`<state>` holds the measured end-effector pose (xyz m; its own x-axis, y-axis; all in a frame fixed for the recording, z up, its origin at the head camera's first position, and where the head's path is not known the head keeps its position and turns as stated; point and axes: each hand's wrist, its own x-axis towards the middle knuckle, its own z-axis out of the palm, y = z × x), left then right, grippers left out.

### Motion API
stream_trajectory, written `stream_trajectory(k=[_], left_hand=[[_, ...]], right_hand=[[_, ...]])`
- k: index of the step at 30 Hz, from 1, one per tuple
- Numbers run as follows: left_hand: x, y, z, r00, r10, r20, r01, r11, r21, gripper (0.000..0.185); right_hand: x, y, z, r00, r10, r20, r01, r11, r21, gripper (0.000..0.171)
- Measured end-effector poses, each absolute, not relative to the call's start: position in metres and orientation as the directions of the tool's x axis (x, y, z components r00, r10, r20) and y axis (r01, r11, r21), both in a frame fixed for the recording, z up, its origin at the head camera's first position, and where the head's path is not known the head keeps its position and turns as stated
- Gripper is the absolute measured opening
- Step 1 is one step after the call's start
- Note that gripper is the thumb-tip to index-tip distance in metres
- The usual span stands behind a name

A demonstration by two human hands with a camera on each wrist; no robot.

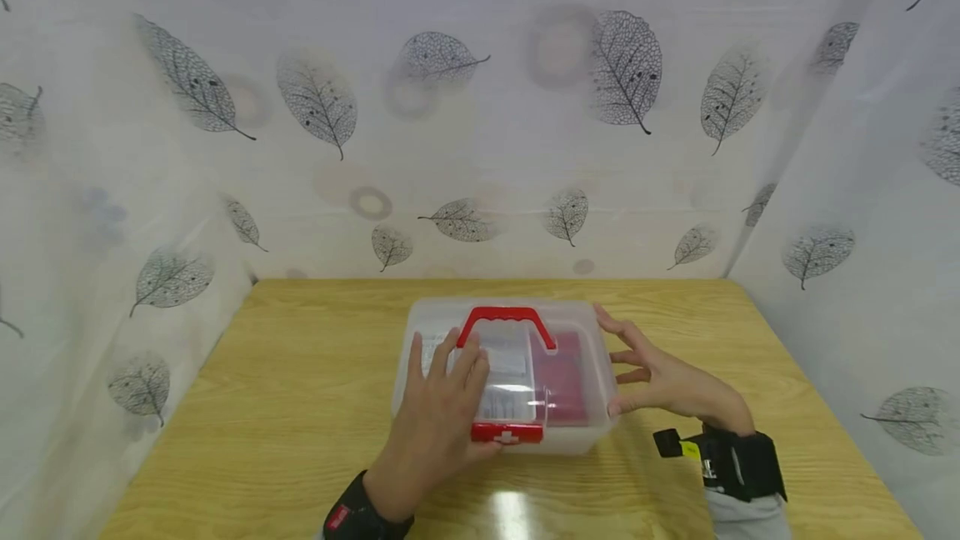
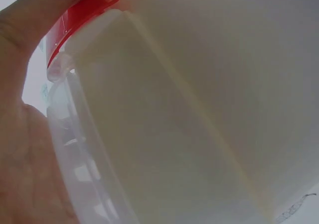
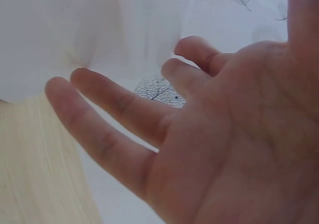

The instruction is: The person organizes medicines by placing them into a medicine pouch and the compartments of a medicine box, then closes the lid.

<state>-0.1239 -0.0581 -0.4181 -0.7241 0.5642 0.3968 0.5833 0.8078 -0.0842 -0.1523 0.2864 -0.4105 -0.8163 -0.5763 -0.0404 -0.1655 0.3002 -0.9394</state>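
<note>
A clear plastic first-aid box (image 1: 577, 407) with a red handle (image 1: 507, 319) and a red front latch (image 1: 507, 433) sits closed on the wooden table (image 1: 285, 407). My left hand (image 1: 442, 415) lies flat on the lid, fingers straight, thumb down by the latch (image 2: 82, 15). My right hand (image 1: 660, 377) stands open at the box's right side, fingertips touching its edge; in the right wrist view the right hand (image 3: 199, 134) shows spread fingers holding nothing. White and red packets show through the lid.
Leaf-patterned white curtains (image 1: 480, 107) close in the table at the back and on both sides. Bare tabletop lies left, right and in front of the box.
</note>
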Motion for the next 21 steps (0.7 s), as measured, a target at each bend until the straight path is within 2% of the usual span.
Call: stream_trajectory(k=[7,15,19,21], left_hand=[[-0.133,-0.056,-0.420,-0.715,0.566,0.410,0.577,0.809,-0.109,0.101],[-0.132,-0.052,-0.423,-0.735,0.556,0.388,0.562,0.820,-0.112,0.105],[-0.129,-0.052,-0.422,-0.746,0.559,0.362,0.566,0.819,-0.099,0.105],[-0.128,-0.055,-0.418,-0.747,0.563,0.353,0.586,0.809,-0.051,0.108]], right_hand=[[-0.160,0.289,-0.420,-0.822,-0.568,-0.038,-0.145,0.274,-0.951,0.107],[-0.159,0.292,-0.426,-0.812,-0.581,-0.046,-0.093,0.207,-0.974,0.111],[-0.157,0.293,-0.429,-0.804,-0.594,-0.032,-0.106,0.196,-0.975,0.110],[-0.157,0.295,-0.430,-0.805,-0.593,-0.011,-0.148,0.219,-0.964,0.106]])
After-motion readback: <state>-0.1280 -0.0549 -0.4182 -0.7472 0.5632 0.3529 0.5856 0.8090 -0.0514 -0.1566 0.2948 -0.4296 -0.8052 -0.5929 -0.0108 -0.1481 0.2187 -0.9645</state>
